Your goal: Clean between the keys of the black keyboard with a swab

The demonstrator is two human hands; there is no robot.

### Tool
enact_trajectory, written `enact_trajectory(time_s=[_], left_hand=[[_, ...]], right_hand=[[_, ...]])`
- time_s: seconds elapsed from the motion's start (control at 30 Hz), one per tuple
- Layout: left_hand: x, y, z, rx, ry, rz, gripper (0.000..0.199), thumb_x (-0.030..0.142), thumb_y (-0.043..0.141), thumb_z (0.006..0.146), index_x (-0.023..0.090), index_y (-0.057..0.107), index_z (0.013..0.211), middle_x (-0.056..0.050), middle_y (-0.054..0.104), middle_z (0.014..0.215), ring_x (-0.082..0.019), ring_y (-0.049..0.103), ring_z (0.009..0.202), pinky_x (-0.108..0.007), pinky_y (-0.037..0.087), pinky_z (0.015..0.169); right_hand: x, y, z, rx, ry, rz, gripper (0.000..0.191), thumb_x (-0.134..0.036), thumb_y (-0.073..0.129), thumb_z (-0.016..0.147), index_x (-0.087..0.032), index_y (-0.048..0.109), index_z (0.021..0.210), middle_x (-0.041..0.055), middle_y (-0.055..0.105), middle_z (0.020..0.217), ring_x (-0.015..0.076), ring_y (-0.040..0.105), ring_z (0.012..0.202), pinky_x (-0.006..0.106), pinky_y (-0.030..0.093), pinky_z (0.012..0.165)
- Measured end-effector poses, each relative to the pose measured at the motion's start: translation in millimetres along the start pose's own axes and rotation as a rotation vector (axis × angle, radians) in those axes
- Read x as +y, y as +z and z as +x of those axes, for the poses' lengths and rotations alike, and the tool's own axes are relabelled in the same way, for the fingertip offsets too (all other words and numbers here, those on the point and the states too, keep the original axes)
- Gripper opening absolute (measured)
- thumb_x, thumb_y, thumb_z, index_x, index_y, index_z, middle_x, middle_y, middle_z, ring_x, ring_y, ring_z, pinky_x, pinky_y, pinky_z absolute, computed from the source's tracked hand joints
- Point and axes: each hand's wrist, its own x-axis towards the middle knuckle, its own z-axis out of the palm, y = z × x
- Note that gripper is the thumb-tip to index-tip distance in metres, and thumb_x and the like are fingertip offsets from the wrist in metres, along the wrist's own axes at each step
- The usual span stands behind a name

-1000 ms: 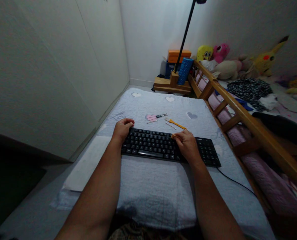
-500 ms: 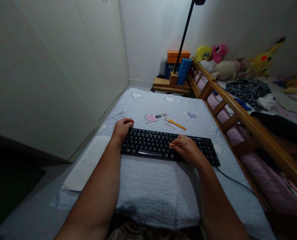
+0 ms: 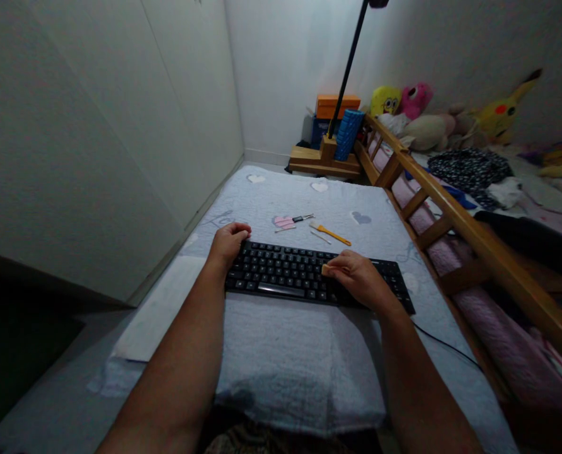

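A black keyboard [image 3: 281, 269] lies flat on the cloth-covered table. At its upper left corner, my left hand [image 3: 229, 246] is closed on the edge, thumb and fingers together. Over the right half of the keys, my right hand [image 3: 356, 272] pinches a small tan piece [image 3: 327, 270], which looks like a bit of sponge or cloth; most of it is hidden by the fingers. Beyond the keyboard lie a yellow-handled brush [image 3: 335, 235], a tool with a black grip and metal tip [image 3: 303, 218] and two cotton swabs [image 3: 321, 237].
A white sheet [image 3: 160, 318] lies left of the keyboard, partly under my left arm. The keyboard cable [image 3: 446, 343] runs off to the right. A wooden bed rail [image 3: 432, 189] borders the right side, and a pale cabinet [image 3: 96, 139] the left. A lamp stand [image 3: 327, 157] stands behind.
My right hand has shifted slightly up and to the right over the keys with the tan piece. My left hand keeps its hold on the keyboard's corner.
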Motion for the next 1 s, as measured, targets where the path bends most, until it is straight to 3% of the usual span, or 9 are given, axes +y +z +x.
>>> enact_trajectory(time_s=[0.1, 0.17, 0.33, 0.63, 0.7, 0.87, 1.0], left_hand=[[-1, -0.5, 1, -0.012, 0.002, -0.001, 0.015, 0.023, 0.068, 0.058, 0.018, 0.071, 0.072, -0.003, 0.070, 0.074, -0.019, 0.063, 0.075, -0.032, 0.048, 0.078], [-1, -0.9, 2, -0.025, 0.000, -0.005, 0.015, 0.023, 0.068, 0.058, 0.018, 0.071, 0.072, -0.003, 0.069, 0.074, -0.018, 0.062, 0.073, -0.032, 0.048, 0.077], [1, -1.5, 2, -0.046, -0.029, -0.005, 0.014, 0.022, 0.070, 0.057, 0.018, 0.071, 0.071, -0.003, 0.068, 0.072, -0.018, 0.060, 0.071, -0.031, 0.047, 0.075], [2, -2.3, 1, -0.068, -0.025, 0.021, 0.014, 0.022, 0.071, 0.058, 0.019, 0.072, 0.072, -0.003, 0.068, 0.073, -0.019, 0.059, 0.072, -0.032, 0.046, 0.074], [1, -2.9, 1, -0.074, -0.021, 0.034, 0.016, 0.023, 0.071, 0.058, 0.019, 0.072, 0.073, -0.003, 0.068, 0.074, -0.019, 0.059, 0.073, -0.032, 0.046, 0.074], [-3, -4.5, 2, -0.097, -0.017, 0.052, 0.019, 0.027, 0.072, 0.058, 0.019, 0.073, 0.076, -0.002, 0.068, 0.074, -0.019, 0.058, 0.073, -0.032, 0.045, 0.074], [-5, -4.5, 3, -0.097, -0.020, 0.064, 0.018, 0.026, 0.072, 0.058, 0.019, 0.074, 0.075, -0.002, 0.067, 0.073, -0.019, 0.057, 0.071, -0.032, 0.044, 0.074]], right_hand=[[14, 12, 8, 0.213, 0.057, -0.044, 0.016, -0.023, 0.061, 0.092, -0.020, 0.076, 0.086, 0.0066, 0.066, 0.087, 0.0216, 0.061, 0.087, 0.034, 0.047, 0.081], [21, 18, 11, 0.258, 0.058, -0.068, 0.016, -0.021, 0.060, 0.092, -0.020, 0.076, 0.088, 0.0072, 0.065, 0.088, 0.0223, 0.061, 0.088, 0.035, 0.047, 0.081], [25, 19, 8, 0.194, 0.053, -0.108, 0.019, -0.024, 0.059, 0.093, -0.021, 0.075, 0.085, 0.0062, 0.062, 0.084, 0.0214, 0.060, 0.084, 0.034, 0.047, 0.077], [12, 4, -9, 0.016, -0.010, 0.021, 0.018, -0.019, 0.060, 0.089, -0.021, 0.075, 0.079, 0.0036, 0.064, 0.081, 0.0168, 0.061, 0.076, 0.029, 0.045, 0.071], [13, 4, -10, 0.045, -0.006, 0.041, 0.018, -0.021, 0.060, 0.090, -0.021, 0.075, 0.080, 0.0034, 0.065, 0.082, 0.0170, 0.061, 0.077, 0.029, 0.046, 0.071], [24, 13, -1, 0.307, 0.068, -0.017, 0.018, -0.022, 0.058, 0.090, -0.021, 0.076, 0.087, 0.0061, 0.065, 0.085, 0.0211, 0.062, 0.084, 0.033, 0.048, 0.077], [30, 20, 4, 0.328, 0.069, -0.098, 0.019, -0.023, 0.058, 0.091, -0.020, 0.076, 0.088, 0.0076, 0.064, 0.086, 0.0226, 0.061, 0.085, 0.036, 0.048, 0.080]])
